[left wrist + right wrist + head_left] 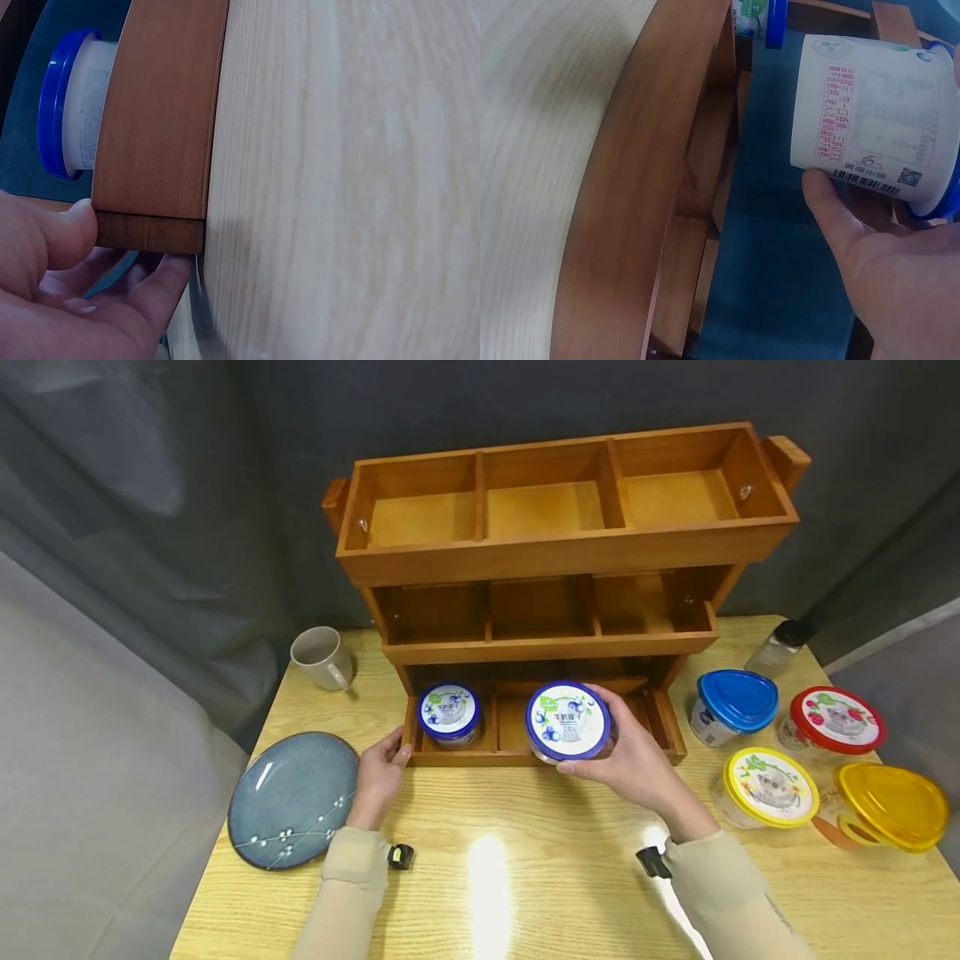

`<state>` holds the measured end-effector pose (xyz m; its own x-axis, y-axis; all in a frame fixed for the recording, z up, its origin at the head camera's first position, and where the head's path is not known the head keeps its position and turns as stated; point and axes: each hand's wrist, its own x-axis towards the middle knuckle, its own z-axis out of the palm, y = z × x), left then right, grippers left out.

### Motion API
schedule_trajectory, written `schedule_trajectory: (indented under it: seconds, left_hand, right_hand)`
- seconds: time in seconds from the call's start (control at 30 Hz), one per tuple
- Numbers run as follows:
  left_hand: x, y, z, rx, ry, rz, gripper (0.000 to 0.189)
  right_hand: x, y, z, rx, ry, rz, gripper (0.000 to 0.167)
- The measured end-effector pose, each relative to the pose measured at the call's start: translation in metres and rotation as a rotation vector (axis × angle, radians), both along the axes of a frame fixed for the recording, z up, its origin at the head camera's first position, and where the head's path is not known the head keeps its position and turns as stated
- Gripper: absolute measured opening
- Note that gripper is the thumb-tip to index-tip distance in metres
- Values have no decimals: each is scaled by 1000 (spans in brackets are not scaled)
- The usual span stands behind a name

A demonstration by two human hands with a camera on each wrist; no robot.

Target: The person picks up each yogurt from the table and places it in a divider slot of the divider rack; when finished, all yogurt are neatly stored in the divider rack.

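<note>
My right hand grips a white tub with a blue lid, blueberries and green leaves printed on top, above the bottom drawer of a wooden tiered box. Its printed side with a barcode faces the right wrist camera, and thumb and fingers curl round it. A second blue-lidded tub stands upright in that drawer's left compartment. At the drawer's left front corner, my left hand holds the wood, thumb on one side and fingers on the other.
The box's top tray and middle drawer overhang the bottom drawer. A blue-grey plate and a mug stand left. To the right are tubs with blue, red, yellow and orange-yellow lids, plus a black-capped jar.
</note>
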<state>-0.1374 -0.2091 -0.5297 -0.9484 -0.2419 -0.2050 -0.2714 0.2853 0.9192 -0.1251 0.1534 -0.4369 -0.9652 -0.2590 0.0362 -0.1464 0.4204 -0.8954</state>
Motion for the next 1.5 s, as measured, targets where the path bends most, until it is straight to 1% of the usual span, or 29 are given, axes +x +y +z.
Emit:
schedule_trajectory:
  seconds: [0.17, 0.3, 0.67, 1.0, 1.1, 1.2, 1.37, 1.5]
  left_hand:
    - [0, 1, 1, 2, 12, -6, 43]
    - [0, 2, 0, 1, 24, -9, 43]
    - [0, 3, -1, 4, 14, -7, 42]
    - [-1, 2, -2, 19, 3, 0, 42]
    - [-1, 2, -1, 13, 5, -1, 42]
    - [0, 2, 0, 3, 7, 0, 42]
    - [0, 1, 0, -2, -5, 6, 42]
    - [0, 1, 0, 9, -9, 10, 43]
  right_hand:
    - [-16, -6, -4, 42, -35, -8, 115]
    - [-27, -9, -11, 47, -67, -10, 117]
    - [-51, -18, -27, 24, -75, -3, 117]
    - [-63, -23, -43, 71, -56, 8, 117]
    - [-66, -25, -48, 82, -61, 8, 118]
    - [-69, -28, -52, 84, -63, 10, 115]
    - [-72, -34, -60, 93, -47, 29, 112]
    - [-72, -38, -63, 140, -46, 48, 111]
